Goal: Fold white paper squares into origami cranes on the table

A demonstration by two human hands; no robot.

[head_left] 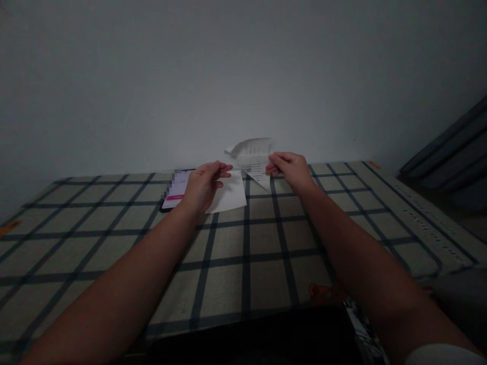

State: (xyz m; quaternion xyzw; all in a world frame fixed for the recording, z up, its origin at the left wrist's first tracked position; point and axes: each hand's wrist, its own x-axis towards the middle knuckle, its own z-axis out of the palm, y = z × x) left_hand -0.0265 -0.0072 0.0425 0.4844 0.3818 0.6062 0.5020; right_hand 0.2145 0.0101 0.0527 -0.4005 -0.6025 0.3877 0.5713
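My right hand (289, 168) pinches the right edge of a printed sheet of paper (254, 152) between thumb and fingers. The sheet is curled and raised above the tabletop, with lines of text on it and a pointed corner hanging down. To its left is my left hand (205, 183), its fingers apart and reaching toward the sheet; I see nothing gripped in it. Below that hand lies a blank white sheet (233, 195), partly hidden by the hand. A phone (177, 190) with a lit screen and a pink bar lies just left of my left hand, which covers part of it.
A checked cloth (228, 243) covers the table, which meets a plain wall (243, 76) at the back. Dark folded fabric (452, 147) is at the right. Something orange (325, 293) shows near the front edge, beside a dark shape (258, 337).
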